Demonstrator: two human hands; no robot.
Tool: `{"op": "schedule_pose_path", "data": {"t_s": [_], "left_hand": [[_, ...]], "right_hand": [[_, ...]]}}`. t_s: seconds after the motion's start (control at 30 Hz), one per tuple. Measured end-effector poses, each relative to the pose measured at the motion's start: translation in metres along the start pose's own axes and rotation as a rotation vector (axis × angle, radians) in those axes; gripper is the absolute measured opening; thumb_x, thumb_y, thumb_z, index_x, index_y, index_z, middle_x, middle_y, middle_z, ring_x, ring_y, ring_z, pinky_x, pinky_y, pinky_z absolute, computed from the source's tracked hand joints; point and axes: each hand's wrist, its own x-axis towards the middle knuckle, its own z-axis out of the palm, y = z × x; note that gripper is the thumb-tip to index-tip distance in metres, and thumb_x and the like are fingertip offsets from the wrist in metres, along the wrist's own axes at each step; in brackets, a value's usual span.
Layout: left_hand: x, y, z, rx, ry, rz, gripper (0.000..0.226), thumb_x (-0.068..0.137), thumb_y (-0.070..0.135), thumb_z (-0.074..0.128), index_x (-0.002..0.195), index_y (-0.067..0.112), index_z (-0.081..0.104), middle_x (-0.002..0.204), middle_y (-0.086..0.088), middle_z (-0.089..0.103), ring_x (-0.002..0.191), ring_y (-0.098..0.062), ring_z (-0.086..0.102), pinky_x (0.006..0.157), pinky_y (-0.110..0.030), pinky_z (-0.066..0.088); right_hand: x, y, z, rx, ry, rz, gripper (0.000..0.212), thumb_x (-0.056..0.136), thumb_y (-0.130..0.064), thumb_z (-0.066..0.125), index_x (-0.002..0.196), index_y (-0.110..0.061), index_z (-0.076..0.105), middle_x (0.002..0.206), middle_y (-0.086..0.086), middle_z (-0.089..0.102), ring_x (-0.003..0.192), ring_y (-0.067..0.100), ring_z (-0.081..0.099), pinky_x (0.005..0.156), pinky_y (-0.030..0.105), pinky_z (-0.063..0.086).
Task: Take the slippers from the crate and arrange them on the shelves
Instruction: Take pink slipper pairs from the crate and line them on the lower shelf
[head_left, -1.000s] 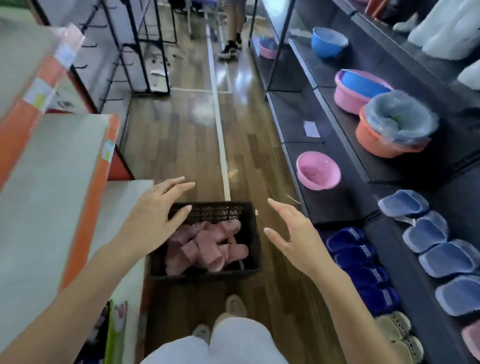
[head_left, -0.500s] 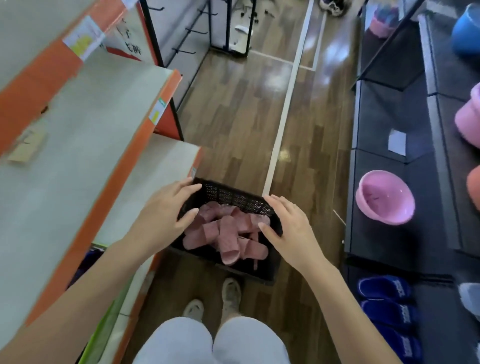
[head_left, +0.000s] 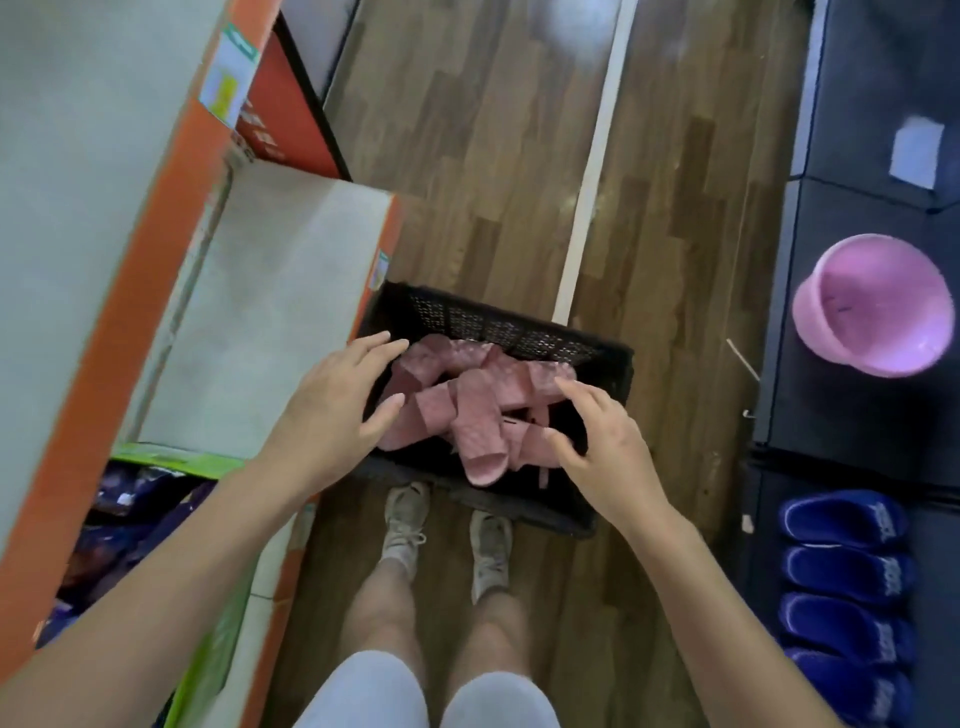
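**Both hands over the crate, no slipper in a grip yet**

The black mesh crate (head_left: 498, 325) stands on the wood floor just ahead of the person's feet, and the pink slippers (head_left: 431, 410) lie heaped and crossed inside it. None is on a shelf yet. The left hand (head_left: 332, 410) is over the crate's left rim with its fingers straight and flat, holding nothing. The right hand (head_left: 608, 452) is over the right side of the heap, fingers spread and a little bent, thumb apart, also empty. Whether either hand touches a slipper cannot be told from this view.

The topmost slipper (head_left: 480, 441) lies between the two hands, its long axis running from the far wall toward the person and its near end close to the front rim. The right thumb looks slightly nearer to it, so a reach inward and down, closing across its narrow width, seems the likely next move. The dark shelf (head_left: 831, 405) with the blue slippers (head_left: 841, 525) lies to the right
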Motion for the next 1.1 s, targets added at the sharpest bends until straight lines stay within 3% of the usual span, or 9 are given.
{"op": "schedule_pose_path", "data": {"t_s": [0.2, 0.37, 0.63, 0.87, 0.93, 1.03, 1.1], "left_hand": [[0.045, -0.062, 0.073, -0.025, -0.134, 0.033, 0.058, 0.08, 0.034, 0.044, 0.134, 0.015, 0.047, 0.139, -0.005, 0.046, 0.129, -0.023, 0.042, 0.106, -0.038, 0.033], [0.084, -0.102, 0.133, -0.007, -0.213, 0.088, 0.057, 0.081, 0.035, 0.042, 0.133, 0.012, 0.047, 0.137, -0.006, 0.047, 0.127, -0.023, 0.044, 0.105, -0.036, 0.034], [0.137, -0.139, 0.215, 0.042, -0.299, 0.154, 0.059, 0.08, 0.033, 0.043, 0.136, 0.012, 0.045, 0.137, -0.006, 0.046, 0.125, -0.022, 0.043, 0.103, -0.03, 0.03], [0.158, -0.161, 0.265, 0.057, -0.339, 0.192, 0.072, 0.076, 0.05, 0.027, 0.134, 0.012, 0.046, 0.134, -0.006, 0.048, 0.123, -0.022, 0.045, 0.102, -0.033, 0.034], [0.158, -0.163, 0.27, 0.063, -0.349, 0.179, 0.068, 0.079, 0.048, 0.031, 0.134, 0.013, 0.046, 0.134, -0.006, 0.048, 0.123, -0.022, 0.046, 0.102, -0.034, 0.034], [0.156, -0.163, 0.273, 0.07, -0.383, 0.157, 0.062, 0.081, 0.041, 0.038, 0.135, 0.013, 0.046, 0.136, -0.006, 0.047, 0.121, -0.024, 0.047, 0.102, -0.035, 0.035], [0.154, -0.164, 0.271, 0.081, -0.394, 0.159, 0.062, 0.081, 0.042, 0.036, 0.135, 0.013, 0.046, 0.135, -0.005, 0.048, 0.121, -0.024, 0.048, 0.102, -0.036, 0.037]], "right_hand": [[0.045, 0.039, 0.089, 0.112, -0.024, 0.18, 0.051, 0.091, -0.027, 0.056, 0.138, -0.02, 0.04, 0.138, -0.002, 0.045, 0.126, 0.015, 0.042, 0.103, 0.03, 0.036], [0.079, 0.078, 0.16, 0.248, -0.043, 0.354, 0.05, 0.09, -0.026, 0.056, 0.138, -0.021, 0.041, 0.132, -0.001, 0.05, 0.109, 0.011, 0.047, 0.091, 0.026, 0.038], [0.129, 0.146, 0.262, 0.389, -0.115, 0.603, 0.06, 0.089, -0.026, 0.059, 0.142, -0.016, 0.034, 0.143, 0.007, 0.041, 0.129, 0.021, 0.041, 0.102, 0.033, 0.034], [0.154, 0.176, 0.343, 0.415, -0.286, 0.689, 0.09, 0.079, -0.039, 0.069, 0.146, -0.008, 0.019, 0.151, 0.014, 0.025, 0.136, 0.03, 0.03, 0.109, 0.04, 0.03], [0.15, 0.173, 0.361, 0.357, -0.251, 0.719, 0.096, 0.077, -0.043, 0.07, 0.148, -0.011, 0.013, 0.152, 0.011, 0.021, 0.137, 0.03, 0.026, 0.108, 0.046, 0.03], [0.145, 0.171, 0.368, 0.181, -0.039, 0.782, 0.079, 0.079, -0.043, 0.068, 0.141, -0.011, 0.03, 0.142, 0.011, 0.035, 0.128, 0.031, 0.038, 0.1, 0.045, 0.035], [0.147, 0.174, 0.367, 0.179, 0.006, 0.832, 0.076, 0.074, -0.047, 0.071, 0.134, -0.01, 0.04, 0.132, 0.013, 0.045, 0.122, 0.033, 0.043, 0.097, 0.044, 0.035]]}}
